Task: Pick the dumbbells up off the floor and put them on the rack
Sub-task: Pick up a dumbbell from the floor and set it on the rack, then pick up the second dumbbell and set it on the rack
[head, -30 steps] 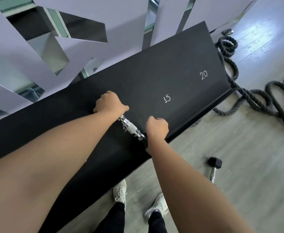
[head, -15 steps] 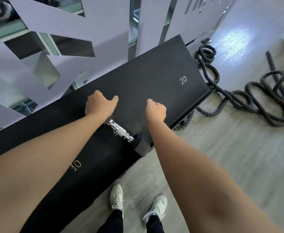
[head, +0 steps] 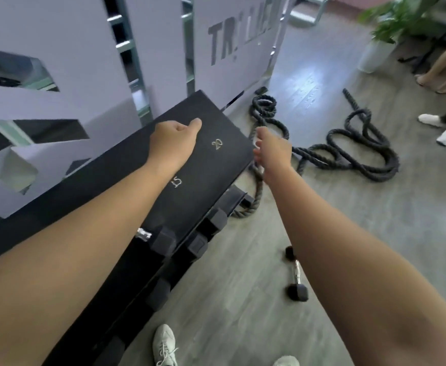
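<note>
The black rack (head: 216,165) slants across the left half, with 15 and 20 marked on its top shelf. One dumbbell (head: 161,240) lies on that shelf near the front edge, its chrome handle partly hidden by my left forearm. More black dumbbell heads (head: 198,245) show on the lower tiers. A small dumbbell (head: 297,280) lies on the floor right of the rack, beside my right forearm. My left hand (head: 173,141) hovers over the shelf near the 20, fingers loosely curled, holding nothing. My right hand (head: 272,151) is past the rack's right end, fingers apart and empty.
A thick black battle rope (head: 348,151) lies coiled on the grey floor right of the rack. A white cut-out partition (head: 71,75) stands behind the rack. Another person's legs (head: 443,72) and a potted plant (head: 380,48) are at the far right. My shoes (head: 165,346) are at the bottom.
Both hands have let go of the dumbbell on the top shelf and moved away to the right. The view has swung right, bringing the floor dumbbell back into sight.
</note>
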`<action>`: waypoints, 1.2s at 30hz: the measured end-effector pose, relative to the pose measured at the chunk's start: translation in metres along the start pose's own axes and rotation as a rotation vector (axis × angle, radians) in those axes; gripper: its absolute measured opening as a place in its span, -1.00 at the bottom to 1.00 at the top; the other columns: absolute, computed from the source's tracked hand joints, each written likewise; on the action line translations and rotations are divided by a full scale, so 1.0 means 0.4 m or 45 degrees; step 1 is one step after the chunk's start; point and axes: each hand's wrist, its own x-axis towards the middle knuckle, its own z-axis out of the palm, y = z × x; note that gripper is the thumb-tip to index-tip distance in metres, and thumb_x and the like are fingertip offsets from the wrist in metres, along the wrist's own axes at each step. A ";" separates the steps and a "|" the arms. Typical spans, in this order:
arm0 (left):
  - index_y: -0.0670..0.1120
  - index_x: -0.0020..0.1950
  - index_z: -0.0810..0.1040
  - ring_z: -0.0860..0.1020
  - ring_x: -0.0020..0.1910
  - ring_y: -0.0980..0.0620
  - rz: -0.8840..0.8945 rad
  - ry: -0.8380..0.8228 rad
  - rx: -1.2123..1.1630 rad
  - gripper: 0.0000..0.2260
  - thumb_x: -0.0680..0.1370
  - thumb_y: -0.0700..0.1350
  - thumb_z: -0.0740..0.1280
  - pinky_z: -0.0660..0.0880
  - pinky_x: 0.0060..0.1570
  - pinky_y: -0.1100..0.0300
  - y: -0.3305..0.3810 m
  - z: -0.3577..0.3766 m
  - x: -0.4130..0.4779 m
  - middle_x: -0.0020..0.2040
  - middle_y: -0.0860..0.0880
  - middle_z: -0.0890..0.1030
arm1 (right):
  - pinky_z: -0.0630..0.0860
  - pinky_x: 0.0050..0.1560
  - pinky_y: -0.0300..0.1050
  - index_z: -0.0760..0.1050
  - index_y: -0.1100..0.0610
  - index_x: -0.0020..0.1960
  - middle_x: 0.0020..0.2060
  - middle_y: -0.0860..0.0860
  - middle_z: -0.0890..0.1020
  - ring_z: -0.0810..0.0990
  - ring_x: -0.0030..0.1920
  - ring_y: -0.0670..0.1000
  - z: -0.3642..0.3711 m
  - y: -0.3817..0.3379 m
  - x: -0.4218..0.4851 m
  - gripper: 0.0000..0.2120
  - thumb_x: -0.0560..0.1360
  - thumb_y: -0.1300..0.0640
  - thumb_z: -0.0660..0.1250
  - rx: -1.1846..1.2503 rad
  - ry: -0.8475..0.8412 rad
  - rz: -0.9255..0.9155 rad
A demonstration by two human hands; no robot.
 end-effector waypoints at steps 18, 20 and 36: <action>0.01 -0.11 0.59 0.63 -0.02 -0.02 0.251 -0.733 0.329 -0.72 0.48 0.22 0.34 0.54 0.06 0.03 0.228 1.019 -0.347 -0.08 0.01 0.67 | 0.37 -0.16 -0.02 0.45 0.43 0.23 -0.32 0.01 0.43 0.37 -0.26 0.05 -1.080 0.192 0.131 -0.49 0.51 0.01 0.34 0.459 0.567 0.265; 0.03 -0.08 0.58 0.62 -0.02 0.02 0.293 -0.821 0.386 -0.75 0.49 0.21 0.35 0.53 -0.03 0.12 0.219 1.089 -0.346 -0.07 0.03 0.66 | 0.36 -0.18 -0.01 0.49 0.45 0.13 -0.32 0.02 0.43 0.36 -0.30 0.03 -1.119 0.240 0.143 -0.52 0.51 0.01 0.34 0.513 0.659 0.323; -0.01 0.14 0.58 0.51 0.01 0.03 0.540 -1.315 0.889 -0.61 0.50 0.25 0.33 0.36 -0.02 0.19 -0.550 1.873 -0.121 -0.03 0.06 0.58 | 0.25 -0.27 -0.10 0.38 0.05 -0.11 -0.26 0.01 0.37 0.29 -0.26 0.02 -1.150 1.258 0.522 -0.83 0.49 0.01 0.34 0.970 1.369 0.831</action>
